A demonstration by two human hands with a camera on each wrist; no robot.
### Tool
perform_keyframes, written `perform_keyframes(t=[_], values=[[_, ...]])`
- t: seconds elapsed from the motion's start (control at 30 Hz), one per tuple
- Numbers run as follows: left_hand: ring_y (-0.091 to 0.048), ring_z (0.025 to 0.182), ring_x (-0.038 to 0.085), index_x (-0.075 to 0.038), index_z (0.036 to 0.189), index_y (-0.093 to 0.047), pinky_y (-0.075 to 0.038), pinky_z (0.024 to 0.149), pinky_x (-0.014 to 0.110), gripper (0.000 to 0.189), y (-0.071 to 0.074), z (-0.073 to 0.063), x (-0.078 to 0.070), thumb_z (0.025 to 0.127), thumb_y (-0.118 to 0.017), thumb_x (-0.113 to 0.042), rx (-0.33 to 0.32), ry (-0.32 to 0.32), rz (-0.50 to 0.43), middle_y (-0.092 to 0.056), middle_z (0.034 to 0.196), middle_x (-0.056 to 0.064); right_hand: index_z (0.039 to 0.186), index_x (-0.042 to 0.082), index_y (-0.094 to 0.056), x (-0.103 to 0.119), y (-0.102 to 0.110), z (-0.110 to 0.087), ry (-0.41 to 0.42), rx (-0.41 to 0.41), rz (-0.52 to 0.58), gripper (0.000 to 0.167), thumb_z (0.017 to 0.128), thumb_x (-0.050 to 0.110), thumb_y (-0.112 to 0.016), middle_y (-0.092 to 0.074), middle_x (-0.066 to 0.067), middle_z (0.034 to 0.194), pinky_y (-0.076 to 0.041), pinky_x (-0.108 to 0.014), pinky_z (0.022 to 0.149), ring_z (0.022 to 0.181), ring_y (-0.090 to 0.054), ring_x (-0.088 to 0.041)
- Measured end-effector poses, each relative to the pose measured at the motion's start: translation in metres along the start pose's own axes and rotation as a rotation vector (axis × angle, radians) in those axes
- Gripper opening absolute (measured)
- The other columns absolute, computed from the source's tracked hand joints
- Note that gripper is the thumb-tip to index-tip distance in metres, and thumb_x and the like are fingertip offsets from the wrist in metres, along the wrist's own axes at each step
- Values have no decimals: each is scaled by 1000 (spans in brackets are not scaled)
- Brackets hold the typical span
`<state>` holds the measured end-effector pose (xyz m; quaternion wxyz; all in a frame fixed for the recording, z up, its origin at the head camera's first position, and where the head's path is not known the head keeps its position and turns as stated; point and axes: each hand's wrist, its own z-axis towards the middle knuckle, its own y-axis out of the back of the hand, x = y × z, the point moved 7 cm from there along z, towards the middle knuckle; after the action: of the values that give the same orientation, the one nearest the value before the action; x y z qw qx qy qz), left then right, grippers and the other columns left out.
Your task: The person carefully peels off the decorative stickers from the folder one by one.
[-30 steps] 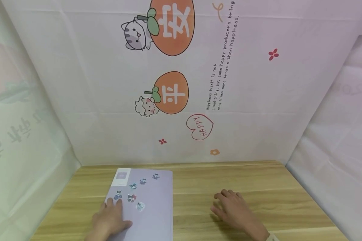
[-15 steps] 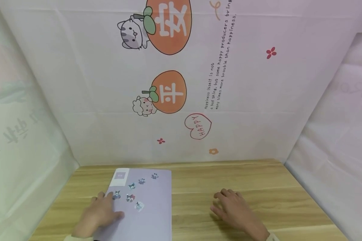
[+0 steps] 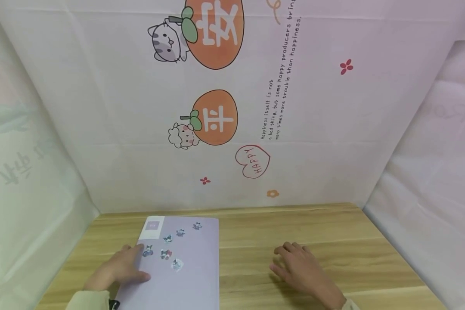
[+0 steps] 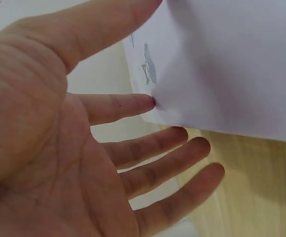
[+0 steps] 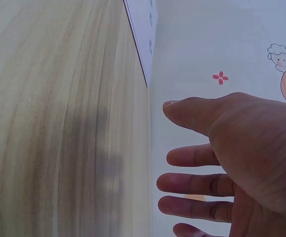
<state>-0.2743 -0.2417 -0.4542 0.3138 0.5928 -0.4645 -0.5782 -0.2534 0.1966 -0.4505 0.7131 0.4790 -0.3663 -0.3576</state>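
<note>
L hand point(image 3: 120, 267) has slid left in the last sec, now out by the L edge of the lilac booklet point(image 3: 193, 267); R hand point(image 3: 300, 269) is abt where it was. Count: 1 booklet, 6 stickers point(image 3: 165, 254), 1 white label point(image 3: 151, 235) w/ a purple sq. Booklet lies on the L side of the table point(image 3: 317, 232), far edge near the backdrop point(image 3: 314, 129); pale, smooth, rectangular cover, label in far L corner, small cartoon-type stickers scattered nearby. L fingers straight & spread, thumb over the cover, index tip touching it, no grip. R fingers apart, slightly bent, over the table, well right of the booklet; can't tell if they touch wood. Table = light, streaky wood grain. Backdrop = white, creased, fabric-looking, w/ 2 roundish orange fruits point(image 3: 216, 117) & 1 red heart outline point(image 3: 253, 161).
</note>
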Motion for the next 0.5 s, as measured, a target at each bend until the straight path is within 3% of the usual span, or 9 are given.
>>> perform_keyframes(t=[0.27, 0.5], values=[[-48, 116, 65, 17, 136, -46, -44, 95, 73, 98, -1, 2, -2, 65, -93, -32, -3, -16, -32, -41, 129, 52, 112, 9, -71, 0, -1, 1, -5, 11, 18, 34, 92, 36, -75, -68, -3, 105, -53, -55, 85, 97, -63, -26], [-51, 116, 61, 15, 137, -49, -45, 95, 72, 100, -8, 5, -18, 62, -94, -33, -10, -38, -50, -47, 129, 47, 112, 9, -71, 1, -2, 2, 12, 9, 7, 35, 92, 37, -74, -68, -3, 105, -52, -56, 88, 97, -64, -26]])
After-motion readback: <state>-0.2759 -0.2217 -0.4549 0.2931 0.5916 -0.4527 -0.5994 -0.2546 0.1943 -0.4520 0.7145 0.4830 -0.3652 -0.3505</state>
